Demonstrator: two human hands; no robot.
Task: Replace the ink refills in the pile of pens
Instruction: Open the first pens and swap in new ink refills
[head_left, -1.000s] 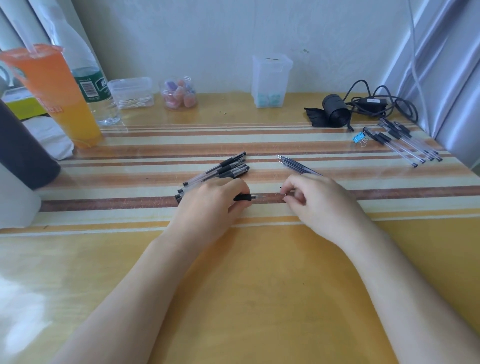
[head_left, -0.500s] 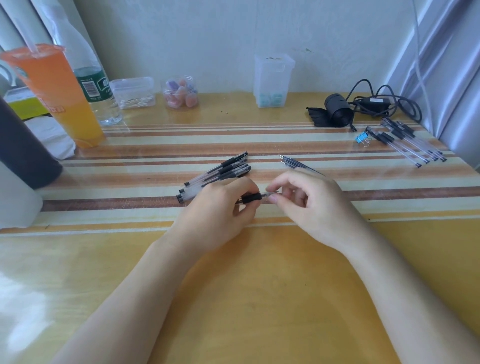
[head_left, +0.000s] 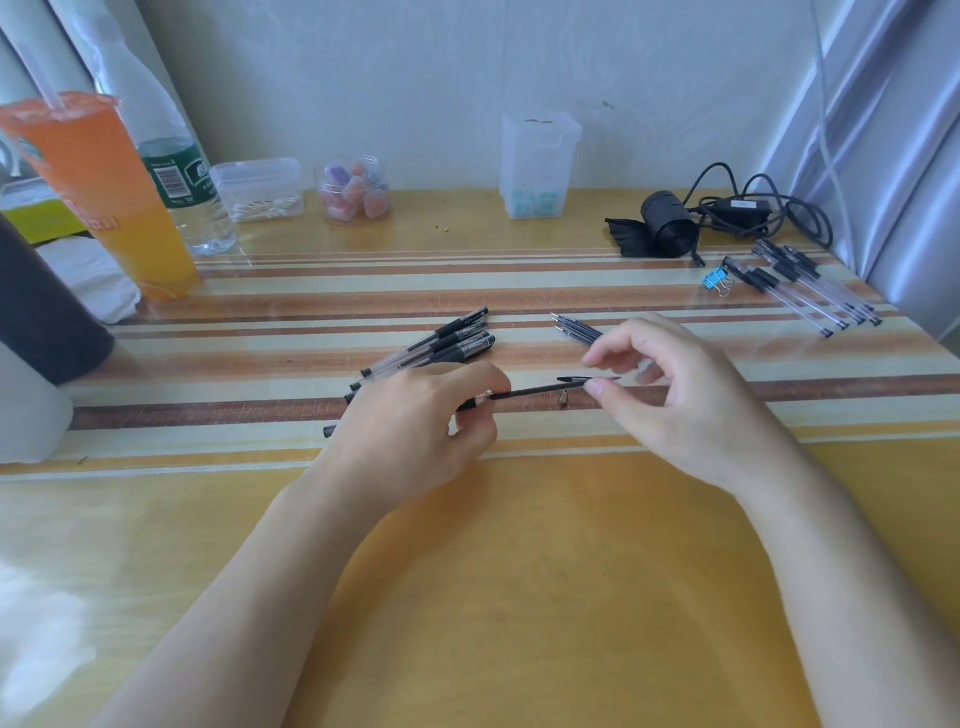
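Left hand (head_left: 415, 421): grip closed round the pen (head_left: 474, 404). Right hand (head_left: 675, 395): grip pinching the refill (head_left: 530, 389), which extends from the pen. A small tip (head_left: 563, 399) lies on the bench (head_left: 519, 571) beneath.

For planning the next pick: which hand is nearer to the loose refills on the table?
Right. The right hand is just beside the refills, toward the person; the left hand is farther left, next to the pile of pens.
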